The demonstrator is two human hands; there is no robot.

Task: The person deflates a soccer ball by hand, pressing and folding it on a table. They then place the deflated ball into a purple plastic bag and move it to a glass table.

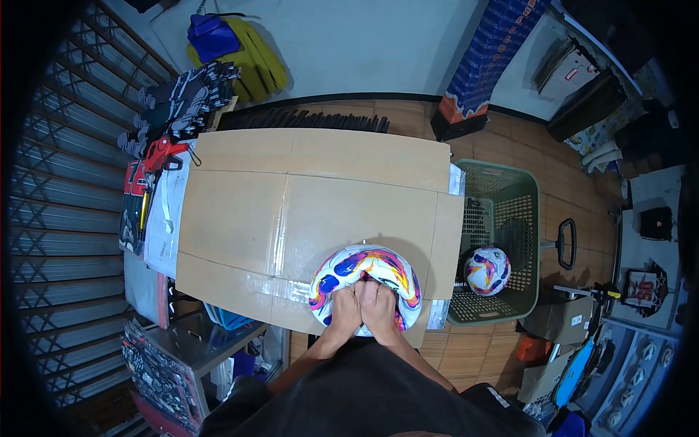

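Note:
A partly deflated soccer ball point(368, 258), white with pink, orange and blue patterns, lies at the front edge of the cardboard-covered table point(233, 211). Its middle is caved in deeply, and the rim bulges round my hands. My left hand point(346, 307) is closed in a fist and presses down into the hollow. Beside it and touching it, my right hand point(378, 304) is also a fist pushed into the ball. A small metal stub point(364, 241) sticks out at the ball's far side. The fists hide the bottom of the hollow.
Right of the table stands a green plastic basket point(537, 240) holding a round, full soccer ball point(487, 271). A red tool point(162, 154) and papers lie at the table's left. A metal shelf point(193, 349) is at the lower left; a wrapped pillar point(480, 65) stands behind.

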